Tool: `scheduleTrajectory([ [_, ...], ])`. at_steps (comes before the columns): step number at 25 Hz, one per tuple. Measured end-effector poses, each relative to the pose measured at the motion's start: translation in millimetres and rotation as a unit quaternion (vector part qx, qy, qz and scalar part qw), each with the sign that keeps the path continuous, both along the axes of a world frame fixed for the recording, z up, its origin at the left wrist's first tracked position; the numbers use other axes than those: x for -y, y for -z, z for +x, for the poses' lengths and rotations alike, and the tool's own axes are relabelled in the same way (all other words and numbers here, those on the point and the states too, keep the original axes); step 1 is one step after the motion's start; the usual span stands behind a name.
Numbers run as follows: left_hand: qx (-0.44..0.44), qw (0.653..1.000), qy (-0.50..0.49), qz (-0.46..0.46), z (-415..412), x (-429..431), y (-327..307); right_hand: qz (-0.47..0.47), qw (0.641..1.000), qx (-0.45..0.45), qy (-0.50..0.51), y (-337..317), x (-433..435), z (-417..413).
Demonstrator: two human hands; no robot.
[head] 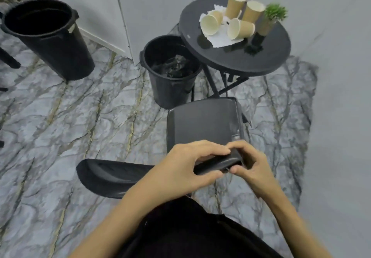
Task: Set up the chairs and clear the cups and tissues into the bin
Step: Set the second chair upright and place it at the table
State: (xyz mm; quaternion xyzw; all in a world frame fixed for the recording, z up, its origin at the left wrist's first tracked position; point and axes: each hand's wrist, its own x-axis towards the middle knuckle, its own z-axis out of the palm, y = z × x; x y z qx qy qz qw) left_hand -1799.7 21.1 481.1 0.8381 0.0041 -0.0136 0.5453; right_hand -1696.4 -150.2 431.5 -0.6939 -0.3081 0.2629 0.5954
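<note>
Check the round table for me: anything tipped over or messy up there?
Yes. Two paper cups lie on their sides on the round table, on white tissues. Two more cups stand upright behind. Dark crumbs are scattered beside the small plant.

Four paper cups [235,5] and a few white tissues [220,39] crowd one round surface [230,61] beside one small plant [274,14]; two black bins [170,89] and two chairs [202,121] surround it.
</note>
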Motion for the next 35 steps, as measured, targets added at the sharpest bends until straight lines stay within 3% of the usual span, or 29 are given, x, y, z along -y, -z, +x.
scheduleTrajectory([
  [6, -0.075, 0.995, 0.039, 0.047, -17.1, -2.6, 19.8, 0.026, 0.997, -0.047, 0.054, 1.6, 82.1, 48.7],
  [10, -0.072, 0.995, -0.003, 0.071, -39.6, -6.5, 39.3, 0.042, 0.995, -0.082, 0.045, 6.7, 119.6, 75.4],
  [13, -0.051, 0.990, -0.102, 0.078, -39.9, -22.8, 65.0, 0.049, 0.992, -0.110, 0.048, 9.2, 137.4, 90.3],
  [15, -0.030, 0.978, -0.200, 0.051, -39.5, -34.7, 90.7, 0.046, 0.991, -0.114, 0.048, 9.7, 144.8, 96.2],
  [17, -0.021, 0.958, -0.283, -0.036, -38.1, -39.8, 119.4, 0.043, 0.992, -0.108, 0.049, 12.2, 147.4, 98.5],
  [19, -0.012, 0.931, -0.321, -0.176, -32.0, -35.2, 143.3, 0.056, 0.991, -0.106, 0.055, 13.6, 148.8, 101.4],
  [24, 0.035, 0.872, -0.358, -0.332, 1.2, -15.8, 139.8, 0.110, 0.984, -0.117, 0.070, 20.4, 158.5, 116.5],
  [30, 0.056, 0.867, -0.355, -0.345, 83.3, -17.3, 106.1, 0.160, 0.968, -0.098, 0.167, 21.4, 171.1, 161.3],
  [35, 0.071, 0.864, -0.367, -0.337, 108.6, -14.6, 94.9, 0.176, 0.962, -0.108, 0.177, 26.0, 172.3, 186.2],
])
